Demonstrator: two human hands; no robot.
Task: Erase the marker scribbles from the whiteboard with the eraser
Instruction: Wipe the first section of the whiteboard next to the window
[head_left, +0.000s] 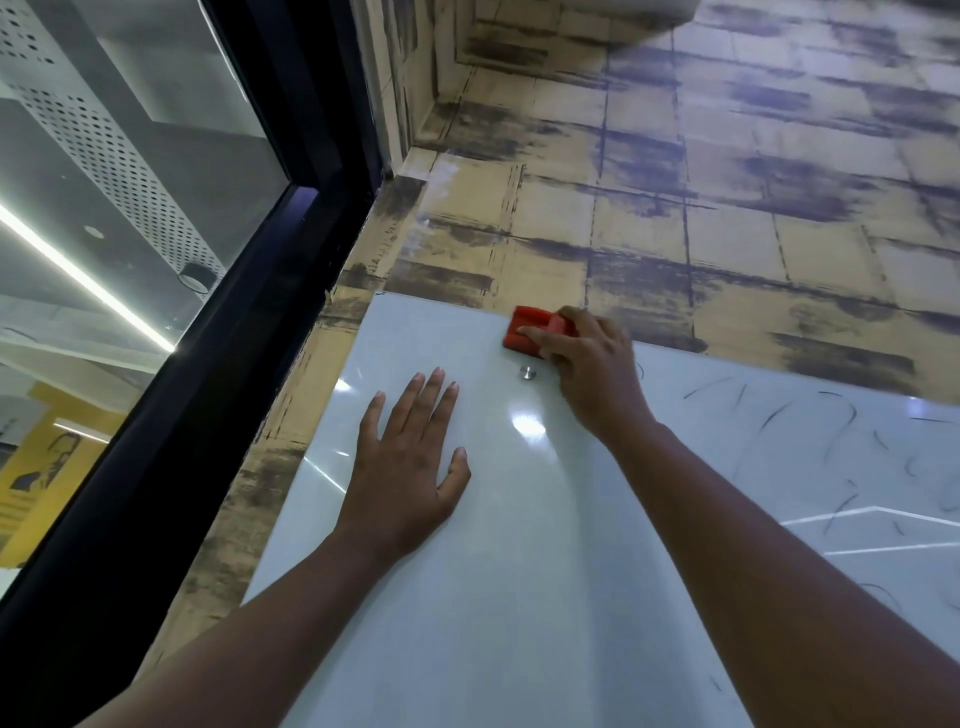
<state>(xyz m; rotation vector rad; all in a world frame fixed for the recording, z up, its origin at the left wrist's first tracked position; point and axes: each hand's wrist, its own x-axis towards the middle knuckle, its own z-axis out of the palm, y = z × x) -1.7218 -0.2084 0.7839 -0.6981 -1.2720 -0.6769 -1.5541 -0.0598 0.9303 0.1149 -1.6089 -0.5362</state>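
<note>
A glossy white whiteboard (467, 597) fills the lower middle and right of the view. My right hand (592, 364) grips a red eraser (527, 326) and holds it against the board close to its upper edge. My left hand (410, 457) lies flat on the board with straight, spread fingers, below and to the left of the eraser. Thin dark marker scribbles (810, 431) cover the board to the right of my right arm. The board around my left hand shows no marks.
A small round metal mounting stud (528, 372) sits in the board just below the eraser. The wall (727, 218) around the board is tan with dark streaks. A black window frame (249, 322) with glass runs along the left.
</note>
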